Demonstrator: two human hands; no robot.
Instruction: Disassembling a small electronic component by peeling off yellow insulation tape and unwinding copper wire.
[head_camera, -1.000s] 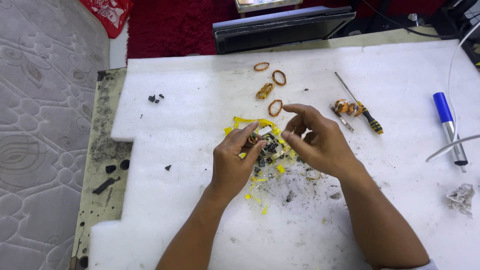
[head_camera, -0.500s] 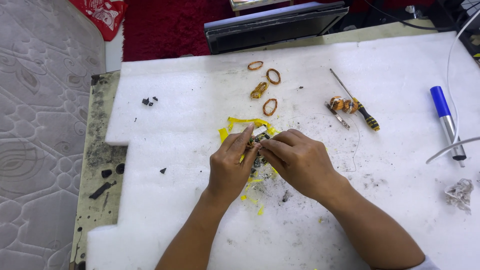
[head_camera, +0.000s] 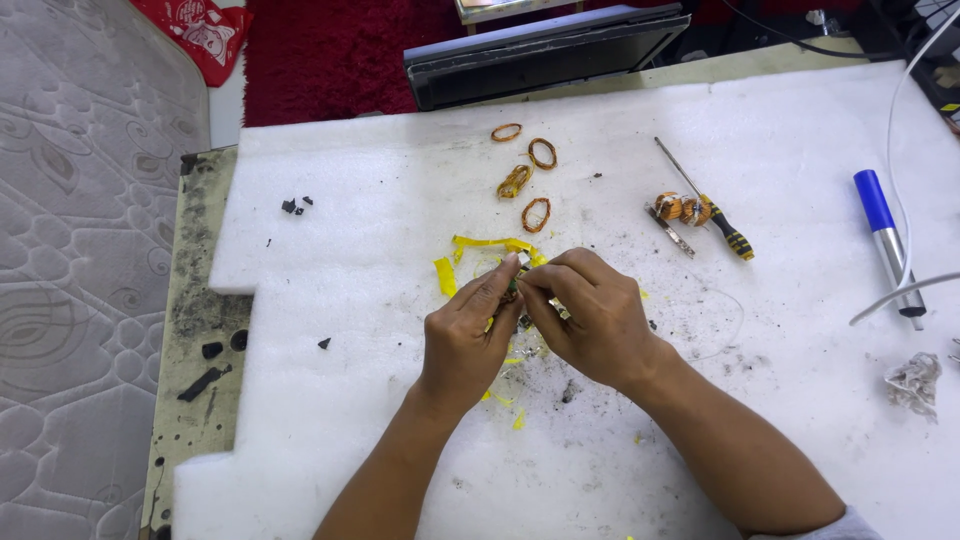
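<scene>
My left hand (head_camera: 468, 338) and my right hand (head_camera: 590, 312) meet at the middle of a white foam sheet (head_camera: 340, 420). Their fingertips pinch one small dark part (head_camera: 516, 283) between them; most of it is hidden by the fingers. Strips of yellow tape (head_camera: 478, 243) lie just beyond and under the hands, with small yellow scraps and dark crumbs below them.
Several copper wire rings (head_camera: 537, 214) lie beyond the hands. To the right are two wound copper coils (head_camera: 681, 209), a yellow-and-black screwdriver (head_camera: 712, 205), metal tweezers (head_camera: 670, 230), a blue-handled tool (head_camera: 884, 235) with white cable, and crumpled foil (head_camera: 912, 378). A dark flat device (head_camera: 545, 55) sits at the far edge. Black bits (head_camera: 293, 205) lie left.
My right hand has come down and left onto the small part, joining my left hand's fingertips. The view has shifted slightly.
</scene>
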